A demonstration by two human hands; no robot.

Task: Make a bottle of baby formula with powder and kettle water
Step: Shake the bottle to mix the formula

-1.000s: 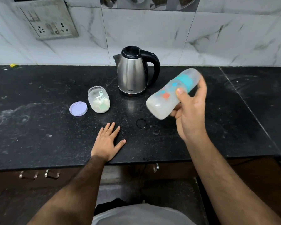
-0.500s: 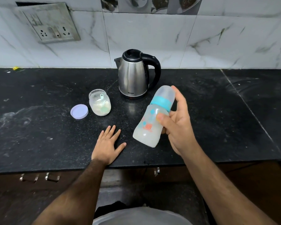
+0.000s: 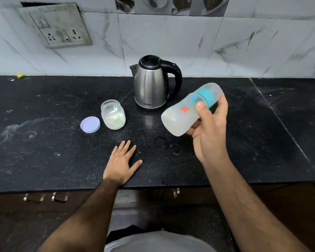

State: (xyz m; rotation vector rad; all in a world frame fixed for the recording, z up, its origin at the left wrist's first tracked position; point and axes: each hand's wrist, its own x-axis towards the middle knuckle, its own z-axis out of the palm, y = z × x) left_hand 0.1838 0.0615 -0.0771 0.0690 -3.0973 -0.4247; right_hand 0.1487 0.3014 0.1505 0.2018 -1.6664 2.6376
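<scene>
Aloft, milky-filled capped bottle (image 3: 187,110) in right-hand fingers (image 3: 201,110); left hand (image 3: 121,163) flat; powder jar (image 3: 113,114) lidless.

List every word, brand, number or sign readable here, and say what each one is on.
"MILTON": small print low on the steel kettle.
Baby bottle in the right hand: an orange square print and blue marks, too blurred to read.
Wall socket plate: no legible marking.
Powder jar and its lid: no text visible.
</scene>
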